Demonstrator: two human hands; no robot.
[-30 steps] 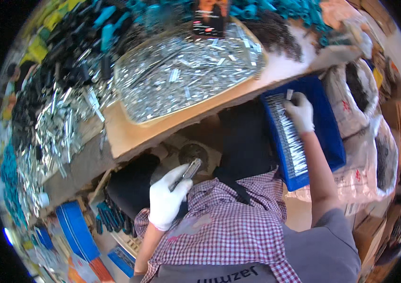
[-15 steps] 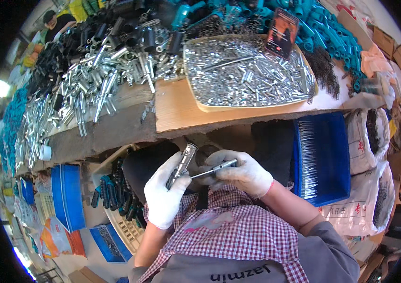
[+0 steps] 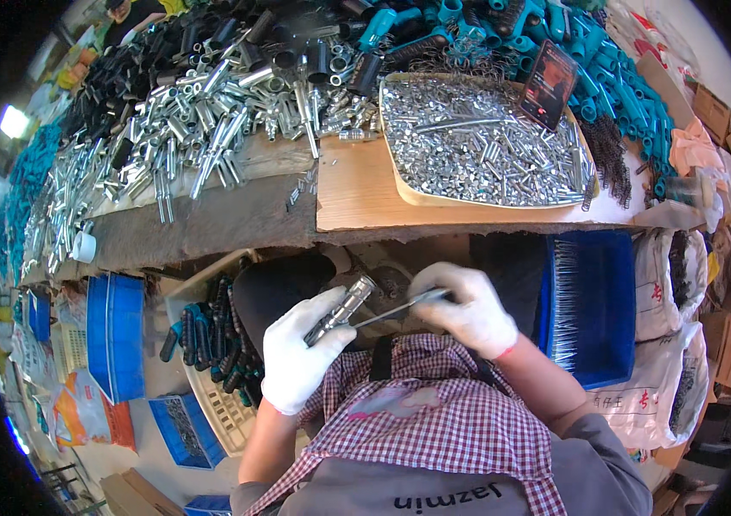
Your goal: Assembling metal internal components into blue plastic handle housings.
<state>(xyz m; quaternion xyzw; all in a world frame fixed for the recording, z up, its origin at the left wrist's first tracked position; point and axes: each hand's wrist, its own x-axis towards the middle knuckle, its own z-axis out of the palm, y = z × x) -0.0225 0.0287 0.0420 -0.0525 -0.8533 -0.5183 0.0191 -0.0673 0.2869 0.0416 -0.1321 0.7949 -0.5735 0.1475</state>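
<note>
Gripping a metal tube (image 3: 341,310) in the lap, the gloved left hand (image 3: 301,348) closes around it just below the wooden bench (image 3: 357,185). The gloved right hand (image 3: 467,308) pinches a thin metal rod (image 3: 396,307), whose tip seems to meet the tube. A blue tray (image 3: 602,310) of rods sits just beside the right hand.

tray (image 3: 400,191) on bench (image 3: 348,185) | bin (image 3: 606,361) right of hands | crate (image 3: 219,404) left
</note>
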